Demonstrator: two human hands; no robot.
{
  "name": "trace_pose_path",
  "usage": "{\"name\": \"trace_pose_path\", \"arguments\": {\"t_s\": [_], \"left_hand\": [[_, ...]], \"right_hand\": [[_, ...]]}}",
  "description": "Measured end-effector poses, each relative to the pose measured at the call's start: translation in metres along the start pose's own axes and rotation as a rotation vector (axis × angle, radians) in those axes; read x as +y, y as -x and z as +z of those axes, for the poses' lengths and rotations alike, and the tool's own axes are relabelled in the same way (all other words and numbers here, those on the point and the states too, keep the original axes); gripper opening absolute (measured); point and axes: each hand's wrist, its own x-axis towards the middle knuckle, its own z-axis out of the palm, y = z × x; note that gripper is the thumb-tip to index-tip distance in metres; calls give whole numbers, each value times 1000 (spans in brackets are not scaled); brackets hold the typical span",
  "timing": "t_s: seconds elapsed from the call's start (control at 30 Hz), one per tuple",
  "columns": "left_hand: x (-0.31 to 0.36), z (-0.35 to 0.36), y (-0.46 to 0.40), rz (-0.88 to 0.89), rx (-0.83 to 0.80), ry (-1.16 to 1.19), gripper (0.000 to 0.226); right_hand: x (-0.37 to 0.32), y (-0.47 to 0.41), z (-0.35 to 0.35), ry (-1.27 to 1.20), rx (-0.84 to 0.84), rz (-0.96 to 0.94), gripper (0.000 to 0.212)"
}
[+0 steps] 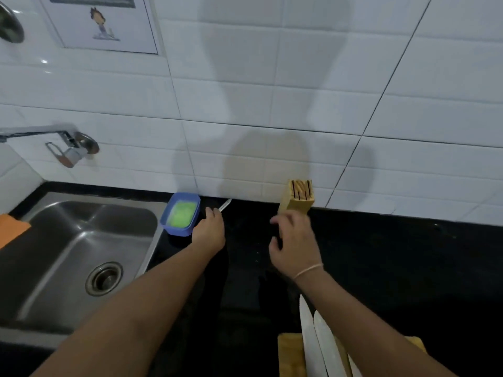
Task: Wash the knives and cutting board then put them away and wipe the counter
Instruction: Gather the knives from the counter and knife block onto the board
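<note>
My left hand (208, 231) grips a small knife (225, 204) whose thin silver blade points up and right over the black counter (394, 262). My right hand (294, 240) hovers, blurred, just in front of the wooden knife block (298, 197) that stands against the wall; its fingers are loosely curled and hold nothing. Two large pale-bladed knives (318, 341) lie on a wooden cutting board (290, 355) at the bottom edge, partly hidden by my right forearm.
A steel sink (76, 257) with a drain fills the left side, under a wall tap (68, 148). A blue tub with green soap (180, 213) stands at the sink's right rim. An orange cloth (12, 229) lies on the far left.
</note>
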Motion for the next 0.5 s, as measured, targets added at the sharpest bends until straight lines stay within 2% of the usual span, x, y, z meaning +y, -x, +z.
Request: {"name": "trace_pose_path", "arguments": {"t_s": [0.07,0.1,0.23,0.3,0.37,0.5], "left_hand": [[5,-1,-16,-27,-83,-1,79],[6,1,-23,-41,-95,14,79],[8,16,-34,-78,-38,20,70],[7,16,-31,-61,-25,-22,58],[6,16,-26,-64,-31,-20,49],[4,24,-19,-113,-15,101,45]], "right_hand": [[-1,-35,-11,133,83,46,51],[-1,-50,-14,206,59,91,61],[16,-85,-14,427,-244,282,93],[25,-90,-10,456,-299,305,96],[30,-95,-10,370,-308,291,93],[28,-109,-17,335,-347,239,85]]}}
